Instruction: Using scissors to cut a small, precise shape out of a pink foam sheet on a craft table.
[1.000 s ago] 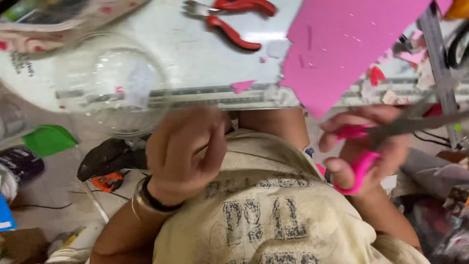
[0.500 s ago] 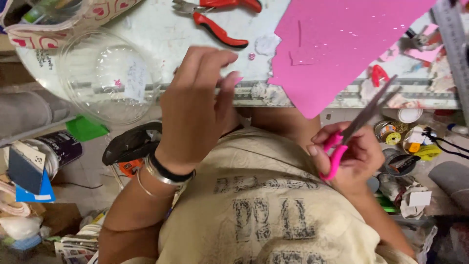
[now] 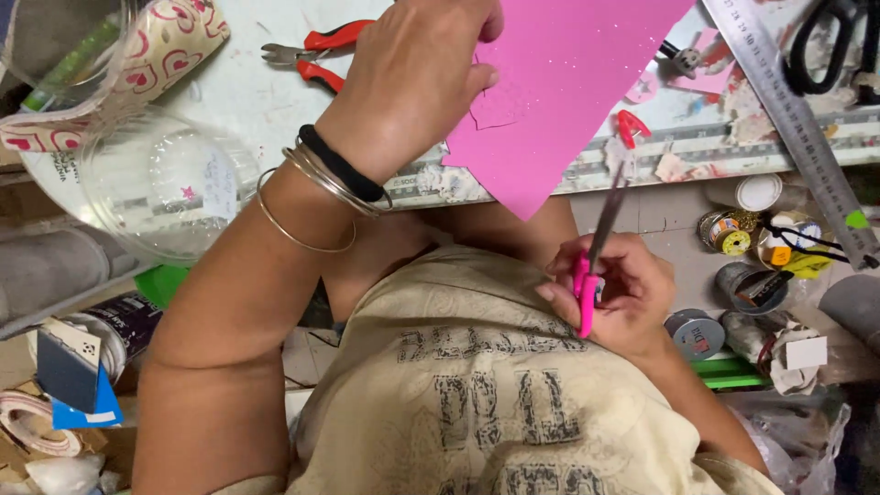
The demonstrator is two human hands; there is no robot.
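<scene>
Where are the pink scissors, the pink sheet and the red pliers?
pink scissors [image 3: 584, 291], head view, on the pink handle.
pink sheet [image 3: 568, 82], head view, on its middle.
red pliers [image 3: 316, 57], head view, on the red handles.

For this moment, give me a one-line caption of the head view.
Left hand presses on a pink foam sheet at the table edge; right hand holds pink-handled scissors.

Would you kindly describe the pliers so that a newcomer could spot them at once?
Start at the pale worktable along the top. The pliers lie flat just beyond the left hand, between it and the heart-patterned ribbon. Their red handles and grey metal jaws set them apart from the pink-handled scissors in the right hand.
</scene>
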